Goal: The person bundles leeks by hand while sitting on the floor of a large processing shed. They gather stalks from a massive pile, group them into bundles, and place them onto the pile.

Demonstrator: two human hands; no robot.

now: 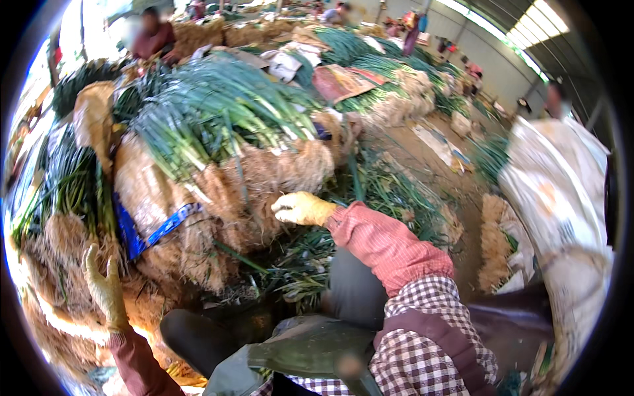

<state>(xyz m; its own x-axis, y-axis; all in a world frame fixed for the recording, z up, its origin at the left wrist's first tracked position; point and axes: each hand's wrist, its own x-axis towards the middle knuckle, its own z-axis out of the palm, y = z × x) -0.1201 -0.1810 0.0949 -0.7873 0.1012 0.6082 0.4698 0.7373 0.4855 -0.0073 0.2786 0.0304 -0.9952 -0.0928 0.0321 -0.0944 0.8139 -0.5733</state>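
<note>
My left hand [105, 287], in a pale yellow work glove, is raised at the left with its thumb and fingers apart and nothing in it. Behind it stands a bundle of green onions [66, 178] with its tangled roots facing me. My right hand [304, 208], gloved in the same yellow, reaches out near the middle. Its fingers are loosely bent and apart, with no onion visible in them. They are just beside the brown roots [290, 168] of a large pile of green onions [218, 105], whose leaves point away from me; contact cannot be made out.
Loose leaves and trimmings [389, 191] litter the ground by my knees. A big white woven sack [555, 185] stands at the right. A blue strip [165, 224] lies along the pile's front. Another person [153, 36] sits at the far left; more onion heaps and people are farther back.
</note>
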